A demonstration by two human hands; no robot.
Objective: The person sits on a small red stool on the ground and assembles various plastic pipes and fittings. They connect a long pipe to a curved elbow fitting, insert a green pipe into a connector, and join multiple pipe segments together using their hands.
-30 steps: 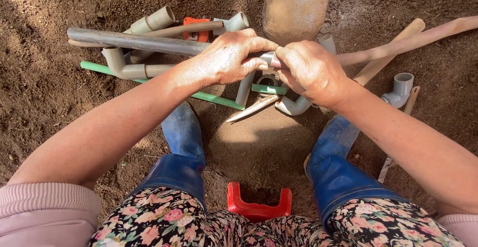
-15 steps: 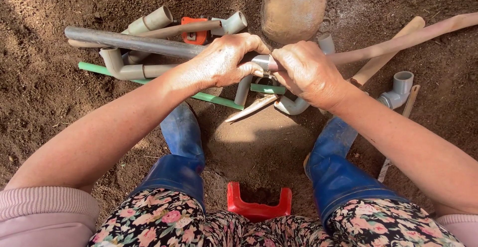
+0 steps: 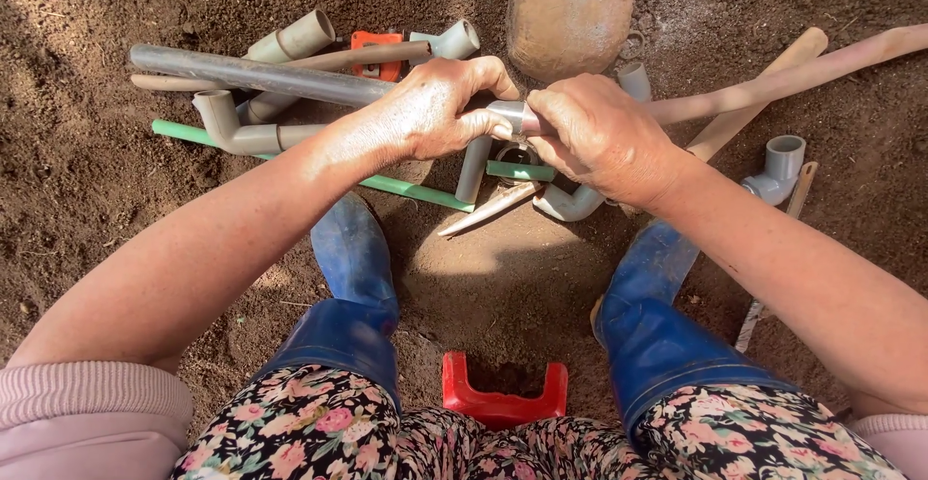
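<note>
Both hands (image 3: 522, 117) clenched, knuckles up

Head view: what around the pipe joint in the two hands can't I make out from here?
- The joint: the left hand and right hand cover all but a short shiny sleeve, so how the grey pipe and tan pipe meet is hidden.
- Tan pipe's far end: cut off by the right edge.
- Red stool: mostly hidden under the floral skirt.
- Orange tool: crossed by pipes, kind unclear.

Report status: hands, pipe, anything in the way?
Left hand grips long grey pipe. Right hand grips grey fitting at its end. Loose pipe pieces on soil beneath.
</note>
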